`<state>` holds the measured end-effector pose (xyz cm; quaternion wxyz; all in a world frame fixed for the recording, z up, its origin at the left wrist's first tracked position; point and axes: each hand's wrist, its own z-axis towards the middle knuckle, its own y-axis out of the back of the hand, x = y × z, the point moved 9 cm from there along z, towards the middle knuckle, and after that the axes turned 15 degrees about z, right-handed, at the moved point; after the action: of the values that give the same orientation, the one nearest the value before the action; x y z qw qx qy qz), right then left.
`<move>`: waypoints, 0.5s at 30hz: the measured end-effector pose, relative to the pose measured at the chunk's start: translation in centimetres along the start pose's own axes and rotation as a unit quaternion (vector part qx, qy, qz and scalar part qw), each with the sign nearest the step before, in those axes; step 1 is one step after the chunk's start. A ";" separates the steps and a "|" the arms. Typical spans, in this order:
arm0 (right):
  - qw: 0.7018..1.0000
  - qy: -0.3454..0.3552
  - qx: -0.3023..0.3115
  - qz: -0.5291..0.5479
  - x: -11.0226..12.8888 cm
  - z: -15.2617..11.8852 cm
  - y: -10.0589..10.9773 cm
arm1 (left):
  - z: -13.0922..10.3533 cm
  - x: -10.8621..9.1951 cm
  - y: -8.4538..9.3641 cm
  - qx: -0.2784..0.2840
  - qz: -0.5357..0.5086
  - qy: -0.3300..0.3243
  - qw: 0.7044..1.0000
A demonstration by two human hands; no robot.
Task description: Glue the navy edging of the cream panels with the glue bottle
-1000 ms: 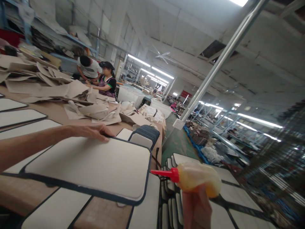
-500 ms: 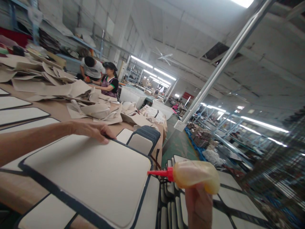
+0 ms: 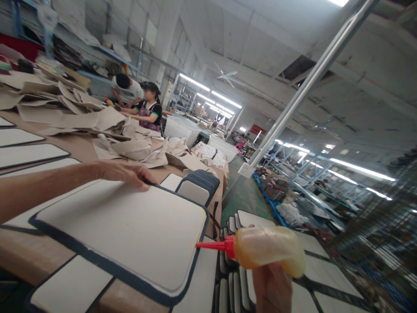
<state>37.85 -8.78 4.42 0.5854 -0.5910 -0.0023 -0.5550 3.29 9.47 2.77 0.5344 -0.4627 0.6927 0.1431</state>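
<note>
A cream panel with a dark blue border [image 3: 124, 230] lies tilted in front of me. At its far edge my left hand [image 3: 130, 174] grips the border, fingers bent over it. My right hand [image 3: 273, 282] is wrapped from below round a translucent squeeze bottle [image 3: 267, 248] of yellowish liquid. The bottle's red nozzle [image 3: 211, 246] points left, its tip at the panel's right edge, where the cream surface meets the border. Most of the right hand's fingers are hidden behind the bottle.
Similar panels lie at the left [image 3: 29, 154] and stacked at the lower right [image 3: 332, 274]. Small dark-edged pieces [image 3: 198, 187] stand beyond the panel. Beige cut parts [image 3: 71, 115] are heaped on the brown table [image 3: 78, 148]. Two people work at the far end. A metal pole [image 3: 293, 104] rises at the right.
The nozzle tip has moved down along the panel's right edge toward me, with the bottle in my right hand. My left hand keeps its hold, and the far people's hands have shifted.
</note>
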 end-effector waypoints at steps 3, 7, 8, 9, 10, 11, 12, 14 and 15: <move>1.000 0.003 -0.011 -0.001 0.0 -0.4 0.6 | -0.9 -0.1 -1.6 0.057 0.024 0.026 0.998; 0.999 -0.005 -0.022 -0.045 -0.5 -0.9 2.6 | -1.1 0.0 -1.8 0.064 0.028 0.024 0.997; 0.998 0.001 -0.028 -0.058 -0.5 -1.0 3.1 | -1.1 0.1 -1.7 0.068 0.030 0.024 0.997; 0.997 0.004 -0.031 -0.068 -0.5 -1.2 3.6 | -0.9 0.1 -1.5 0.066 0.027 0.023 0.997; 0.997 0.003 -0.033 -0.074 -0.5 -1.4 4.0 | -0.8 0.2 -0.9 0.053 0.015 0.023 0.998; 0.996 -0.007 -0.033 -0.079 -0.6 -1.7 4.3 | -0.6 0.2 -0.2 0.030 -0.006 0.021 0.999; 0.996 -0.026 -0.031 -0.083 -0.9 -1.9 4.6 | -0.4 0.3 0.8 0.000 -0.032 0.018 0.999; 0.994 -0.062 -0.024 -0.087 -1.5 -2.3 5.0 | -0.1 0.4 2.4 -0.049 -0.073 0.010 0.996; 0.994 -0.066 -0.019 -0.087 -1.7 -2.4 5.3 | 0.0 0.4 2.9 -0.056 -0.074 0.009 0.996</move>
<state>39.03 -11.01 -1.10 0.5220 -0.6351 -0.0814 -0.5635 1.02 10.80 1.54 0.5105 -0.5433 0.6523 0.1371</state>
